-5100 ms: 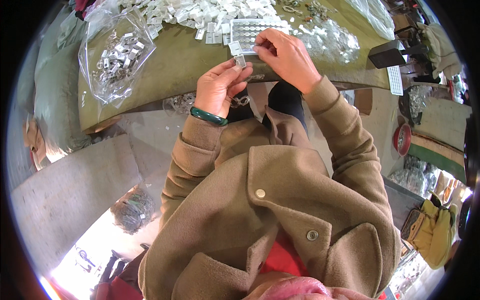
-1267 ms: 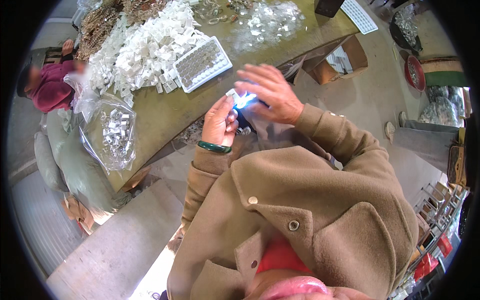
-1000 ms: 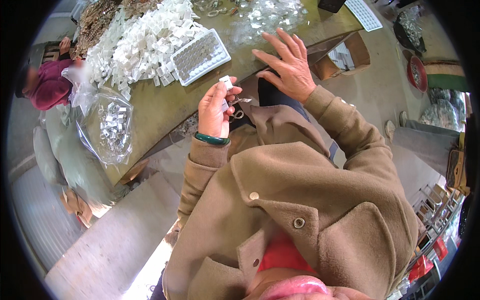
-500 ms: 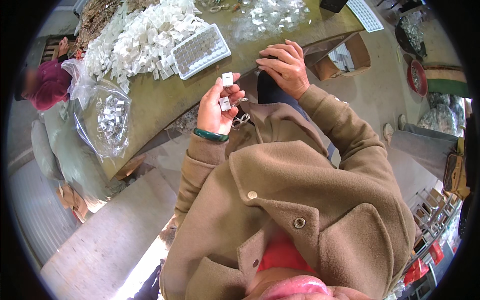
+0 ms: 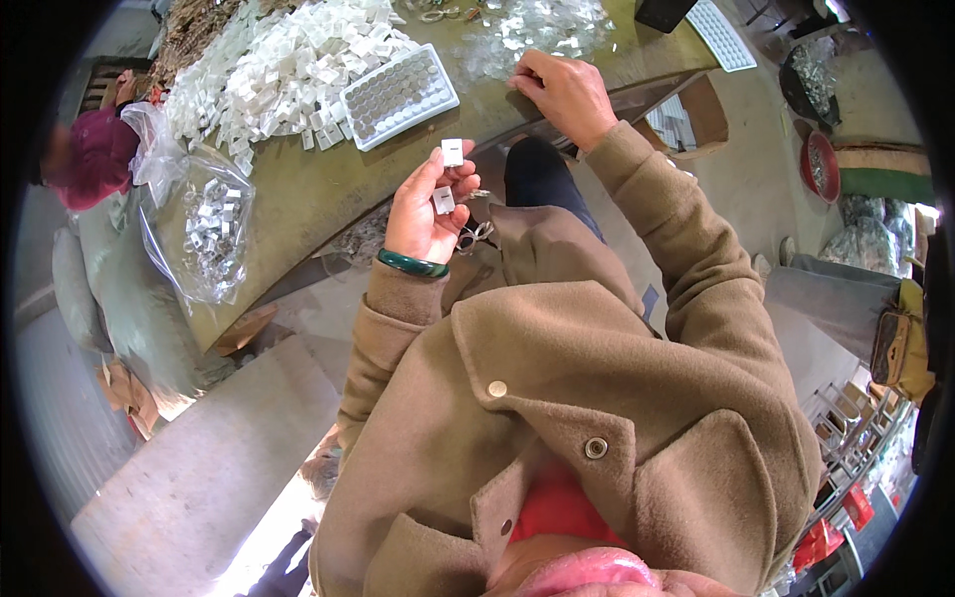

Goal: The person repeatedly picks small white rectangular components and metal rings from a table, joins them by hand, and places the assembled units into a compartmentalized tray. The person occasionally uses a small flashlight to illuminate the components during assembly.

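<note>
My left hand (image 5: 426, 214) is closed on two small white square pieces (image 5: 452, 152), each with a short dark slot. One sits between thumb and fingertips, the other lower against the fingers. Shiny metal loops (image 5: 476, 236) show just below that hand; their kind is unclear. My right hand (image 5: 569, 98) is over the table edge with fingers curled together, near a spread of small clear pieces (image 5: 537, 35). Whatever its fingertips hold, if anything, is hidden. Left of it lies a white tray (image 5: 453, 102) with rows of round silvery discs.
A large heap of small white pieces (image 5: 288, 75) covers the table (image 5: 298, 199) at the back left. A clear bag of white pieces (image 5: 214, 234) lies at its left end. Under the table stands a cardboard box (image 5: 701, 114). Another person (image 5: 95, 164) is at far left.
My right hand has moved up and slightly left toward the clear pieces, and its spread fingers have curled in. My left hand still holds the white pieces.
</note>
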Demonstrator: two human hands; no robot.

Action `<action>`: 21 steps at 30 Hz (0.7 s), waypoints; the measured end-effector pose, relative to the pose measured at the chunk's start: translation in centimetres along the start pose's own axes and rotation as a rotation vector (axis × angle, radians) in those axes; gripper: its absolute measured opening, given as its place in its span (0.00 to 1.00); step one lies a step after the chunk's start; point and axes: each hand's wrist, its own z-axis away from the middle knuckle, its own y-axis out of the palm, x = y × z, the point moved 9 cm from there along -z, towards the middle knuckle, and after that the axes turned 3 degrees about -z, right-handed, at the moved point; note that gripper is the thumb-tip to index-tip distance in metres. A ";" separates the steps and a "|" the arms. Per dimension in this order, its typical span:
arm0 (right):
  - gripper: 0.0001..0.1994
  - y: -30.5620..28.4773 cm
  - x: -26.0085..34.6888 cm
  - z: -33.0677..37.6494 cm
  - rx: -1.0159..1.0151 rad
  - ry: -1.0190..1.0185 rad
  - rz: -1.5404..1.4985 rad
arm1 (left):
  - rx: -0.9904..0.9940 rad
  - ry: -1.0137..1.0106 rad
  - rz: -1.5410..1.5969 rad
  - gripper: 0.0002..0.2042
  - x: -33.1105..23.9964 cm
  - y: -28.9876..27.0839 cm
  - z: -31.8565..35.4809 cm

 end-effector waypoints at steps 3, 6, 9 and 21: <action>0.10 -0.1 -0.6 -0.5 0.053 0.077 -0.073 | 0.003 -0.005 -0.001 0.21 0.0 0.2 0.1; 0.11 0.3 -2.4 -0.7 0.120 0.254 -0.370 | -0.001 -0.019 0.026 0.22 0.0 0.0 0.0; 0.12 0.7 -3.6 -0.4 0.110 0.414 -0.633 | 0.065 -0.038 0.085 0.21 0.1 0.3 -0.2; 0.13 2.1 0.4 0.2 0.250 0.469 -1.182 | 0.106 -0.037 0.189 0.22 -0.5 0.3 -0.3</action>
